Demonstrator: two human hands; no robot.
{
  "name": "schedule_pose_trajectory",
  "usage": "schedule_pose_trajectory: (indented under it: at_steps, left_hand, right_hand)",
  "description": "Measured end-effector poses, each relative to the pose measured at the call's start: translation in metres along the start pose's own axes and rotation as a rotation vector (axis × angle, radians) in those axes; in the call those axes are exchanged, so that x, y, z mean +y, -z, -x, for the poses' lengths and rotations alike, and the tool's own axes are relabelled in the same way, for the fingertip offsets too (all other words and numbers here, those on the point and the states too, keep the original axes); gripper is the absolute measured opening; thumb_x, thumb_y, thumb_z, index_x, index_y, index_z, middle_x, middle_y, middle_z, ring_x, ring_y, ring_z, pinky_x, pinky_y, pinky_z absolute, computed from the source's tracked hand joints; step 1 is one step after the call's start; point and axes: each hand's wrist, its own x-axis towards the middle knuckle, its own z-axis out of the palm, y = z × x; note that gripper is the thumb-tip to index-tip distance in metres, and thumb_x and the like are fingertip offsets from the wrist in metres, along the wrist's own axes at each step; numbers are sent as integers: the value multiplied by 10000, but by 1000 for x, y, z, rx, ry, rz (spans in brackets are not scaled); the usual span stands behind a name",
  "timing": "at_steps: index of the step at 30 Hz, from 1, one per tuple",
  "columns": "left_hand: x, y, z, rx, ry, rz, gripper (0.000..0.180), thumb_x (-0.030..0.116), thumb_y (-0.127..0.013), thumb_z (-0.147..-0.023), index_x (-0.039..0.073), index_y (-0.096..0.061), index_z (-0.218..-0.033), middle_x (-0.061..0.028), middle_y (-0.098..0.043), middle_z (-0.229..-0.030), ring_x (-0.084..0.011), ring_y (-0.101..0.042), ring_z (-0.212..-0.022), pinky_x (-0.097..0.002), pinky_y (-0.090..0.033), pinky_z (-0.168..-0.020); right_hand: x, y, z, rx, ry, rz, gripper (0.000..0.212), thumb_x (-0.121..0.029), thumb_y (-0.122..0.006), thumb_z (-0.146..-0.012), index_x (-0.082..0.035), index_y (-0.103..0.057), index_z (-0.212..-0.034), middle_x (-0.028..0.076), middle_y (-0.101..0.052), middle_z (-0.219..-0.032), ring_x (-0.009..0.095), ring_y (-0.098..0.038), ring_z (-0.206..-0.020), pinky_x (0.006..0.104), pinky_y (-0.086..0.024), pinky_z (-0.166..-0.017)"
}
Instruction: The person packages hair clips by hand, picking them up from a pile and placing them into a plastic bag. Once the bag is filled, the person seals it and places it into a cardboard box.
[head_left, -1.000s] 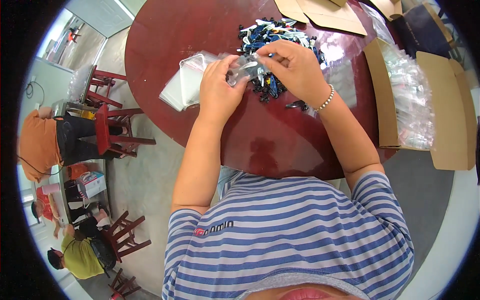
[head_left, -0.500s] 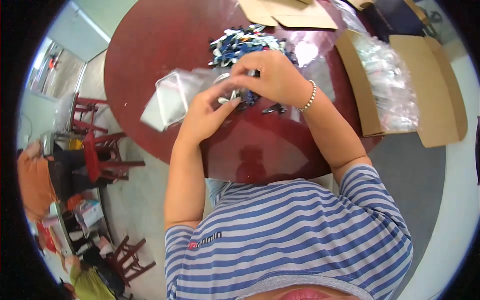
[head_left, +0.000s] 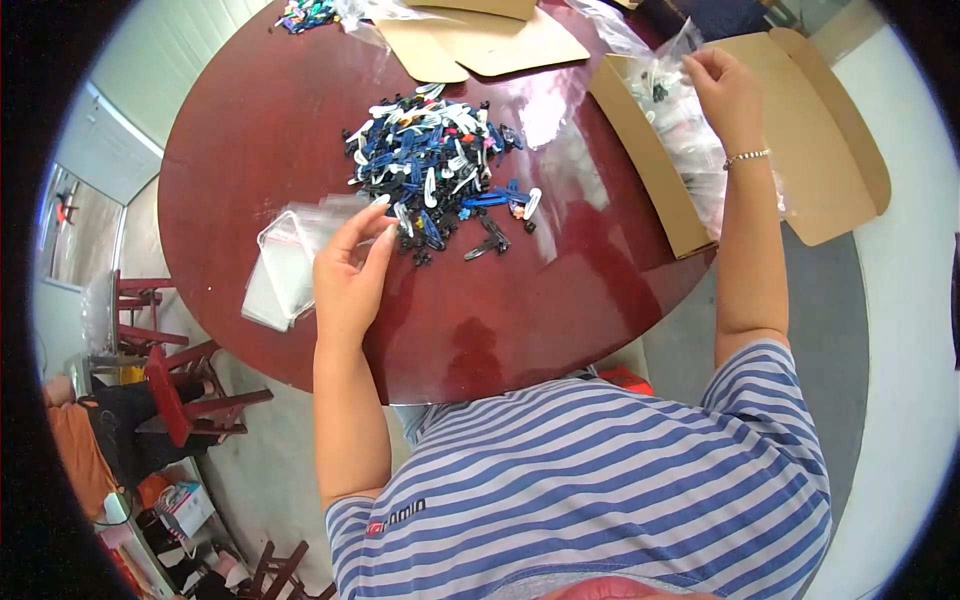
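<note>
A heap of snap hair clips [head_left: 425, 150] in navy, white and black lies on the dark red round table [head_left: 570, 300]. At its near left edge is my left hand [head_left: 348, 275], thumb and fingers apart; a white clip [head_left: 381, 201] shows at a fingertip, and I cannot tell whether it is touched. My right hand [head_left: 728, 95] is raised over the open cardboard box [head_left: 650, 165] on the right, fingers pinched on a clear plastic bag [head_left: 680, 48]. Dark clips show through the plastic beside it. Filled clear bags [head_left: 690, 145] lie inside the box.
Flat clear bags [head_left: 280, 275] are stacked left of the heap. Another cardboard box [head_left: 480, 40] stands open at the far side, near a small colourful pile [head_left: 305, 14]. Red wooden stools [head_left: 180, 390] and a person in orange [head_left: 78, 455] are off to the left.
My right hand has moved from the heap to the box at the right. My left hand has parted from it and spread its fingers. The view has shifted, showing more of the heap.
</note>
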Motion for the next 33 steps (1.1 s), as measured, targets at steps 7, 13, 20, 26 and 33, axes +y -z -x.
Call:
schedule_pose_trajectory:
  at_steps: [7,13,20,26,33]
  left_hand:
    - [-4,1,-1,-11,-1,-24,273,52,-636,-907,3,-637,-1175,-70,-690,-1014,-109,-628,-914,-257,-503,-812]
    - [-4,9,-4,228,-28,118,208,57,-601,-934,-15,-644,-1124,-92,-692,-1017,-124,-641,-923,-246,-492,-844]
    - [-6,38,-13,759,-62,473,177,110,-576,-959,11,-615,-1100,-73,-668,-998,-122,-626,-940,-239,-479,-837]
    - [-14,38,-15,688,2,464,187,98,-563,-962,-3,-603,-1114,-74,-657,-990,-125,-616,-904,-251,-492,-831]
    - [-9,34,-13,631,35,390,188,90,-578,-951,-19,-607,-1101,-76,-655,-974,-118,-605,-887,-251,-492,-830]
  right_hand:
    - [54,-5,33,-88,-142,286,362,-335,-668,-834,-31,-688,-1029,170,-710,-963,303,-684,-907,400,-524,-812]
    - [5,-11,46,113,204,342,315,-243,-676,-857,-35,-663,-1093,153,-691,-1059,307,-666,-952,377,-510,-846]
    - [-135,-95,98,-251,563,-352,211,-143,-682,-822,-38,-659,-1003,111,-683,-1045,294,-634,-977,362,-494,-878]
    - [-210,-182,146,-429,1078,-169,310,-126,-568,-842,-70,-632,-1140,92,-527,-1294,259,-470,-1249,501,-310,-1096]
    - [-219,-220,142,-359,1144,-147,81,-111,-578,-781,-85,-654,-770,34,-598,-890,217,-571,-986,504,-329,-1092]
